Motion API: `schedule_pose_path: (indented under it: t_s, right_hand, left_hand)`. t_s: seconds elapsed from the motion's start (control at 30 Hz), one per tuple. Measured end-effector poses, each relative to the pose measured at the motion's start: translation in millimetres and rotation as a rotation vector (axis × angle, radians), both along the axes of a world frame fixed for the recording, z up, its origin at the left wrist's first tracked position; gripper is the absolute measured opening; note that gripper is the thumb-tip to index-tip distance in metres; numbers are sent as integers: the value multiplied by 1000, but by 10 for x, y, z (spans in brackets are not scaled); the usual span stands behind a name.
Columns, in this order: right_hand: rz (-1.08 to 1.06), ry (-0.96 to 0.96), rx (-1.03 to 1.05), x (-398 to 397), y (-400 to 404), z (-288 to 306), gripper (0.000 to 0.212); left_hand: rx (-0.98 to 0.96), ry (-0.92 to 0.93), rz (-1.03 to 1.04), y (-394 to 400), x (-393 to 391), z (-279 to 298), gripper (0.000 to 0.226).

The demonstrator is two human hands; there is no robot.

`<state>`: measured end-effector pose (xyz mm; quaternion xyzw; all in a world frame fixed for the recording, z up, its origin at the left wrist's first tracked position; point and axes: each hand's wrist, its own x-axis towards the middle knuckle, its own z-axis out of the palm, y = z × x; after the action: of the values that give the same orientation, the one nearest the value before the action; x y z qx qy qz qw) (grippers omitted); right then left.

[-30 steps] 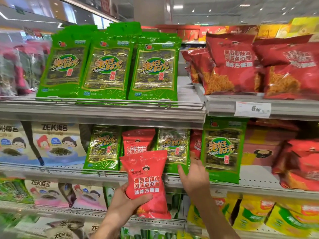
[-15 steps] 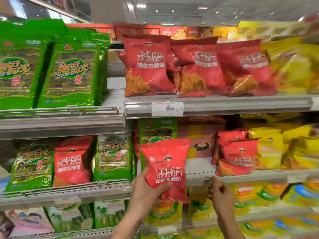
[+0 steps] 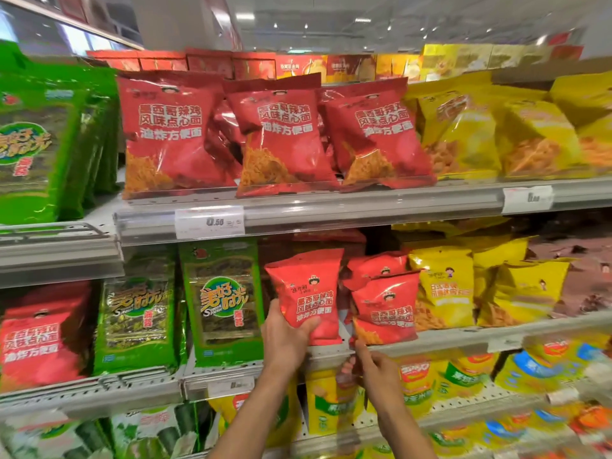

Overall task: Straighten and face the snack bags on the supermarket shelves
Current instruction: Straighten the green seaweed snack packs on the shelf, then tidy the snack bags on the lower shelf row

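I am holding a small red bag (image 3: 306,294) in my left hand (image 3: 287,337), fingers curled round its lower edge and thumb lying across the front, so the bag is standing upright with its long axis vertical and its print facing me. It is hovering at the front of the middle shelf (image 3: 463,337), in the gap between the green seaweed pack (image 3: 222,299) to its left and the stacked red bags (image 3: 384,306) of the same kind to its right. Whether its bottom is already touching the shelf I cannot tell; my hand is covering that edge.

My right hand (image 3: 374,371) is sitting lower, just under the shelf lip, index finger pointing up toward the bottom corner of the stacked bags and the other fingers curled in; it is holding nothing that I can see.

The gap is lying straight behind the held bag, away from my fingers, so I am judging the next move as a short push back and down, left hand doing it, right hand being nearer for steadying the neighbours.
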<state>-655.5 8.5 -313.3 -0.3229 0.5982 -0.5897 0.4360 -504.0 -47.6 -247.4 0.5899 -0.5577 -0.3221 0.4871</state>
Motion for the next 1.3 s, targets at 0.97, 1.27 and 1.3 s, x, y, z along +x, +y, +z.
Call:
schedule_pose_path:
  t_s: [0.97,1.27,1.3]
  right_hand:
    - [-132,318,19,253,43,24,67]
    - [16,399,-393,1250,-261,462,18]
    - [70,348,-382,1351,-348,504,22]
  left_hand:
    - [-113,-556,-147,421,434,-195,36]
    - [-369,-767,20,776,1463,-249,21]
    - [-368,-772,36,790,1582,-272,20]
